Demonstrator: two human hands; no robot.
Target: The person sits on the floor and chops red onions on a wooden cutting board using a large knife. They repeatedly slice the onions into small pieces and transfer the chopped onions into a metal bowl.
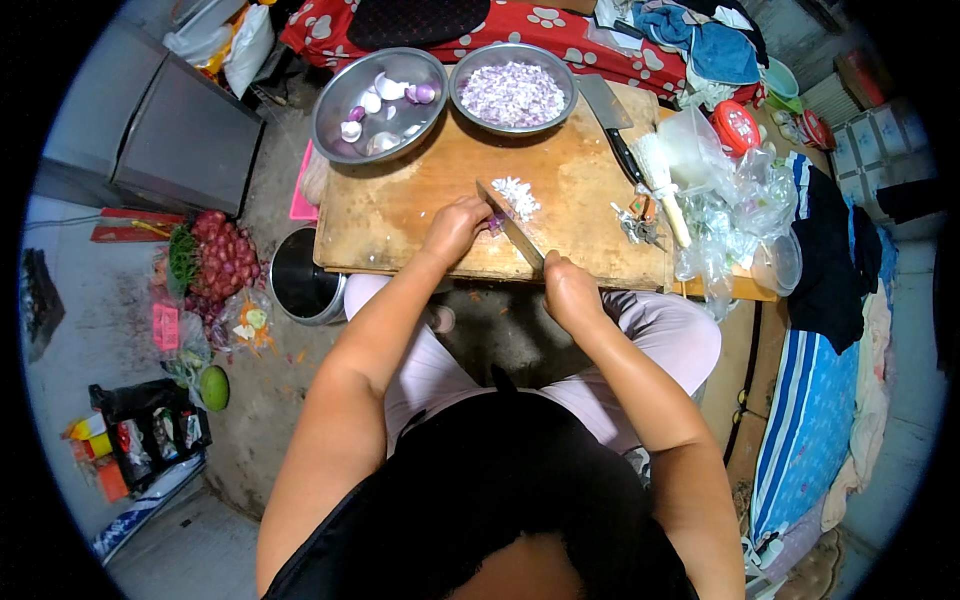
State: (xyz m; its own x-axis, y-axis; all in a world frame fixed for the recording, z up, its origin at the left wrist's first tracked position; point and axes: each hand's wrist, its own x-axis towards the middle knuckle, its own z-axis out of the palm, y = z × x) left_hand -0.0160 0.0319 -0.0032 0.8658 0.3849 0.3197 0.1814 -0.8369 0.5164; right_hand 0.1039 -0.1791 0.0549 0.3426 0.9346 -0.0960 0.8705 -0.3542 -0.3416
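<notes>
My right hand (568,292) grips the handle of a kitchen knife (516,231), its blade slanting up and left over a wooden board (405,225). Against the blade's left side, the fingers of my left hand (457,229) press on a purple shallot piece (494,223), mostly hidden by them. Chopped white shallot (516,196) lies just right of the blade. A steel bowl (330,142) at the board's far left holds several peeled shallots (390,88). Beside it, a second steel bowl (568,112) is heaped with diced shallot (512,94).
A cleaver (611,112), a white brush (660,176) and keys (637,225) lie along the board's right side. Plastic bags (739,210) crowd beyond them. A dark bucket (304,277) stands on the floor left of the board, near a heap of red shallots (223,255).
</notes>
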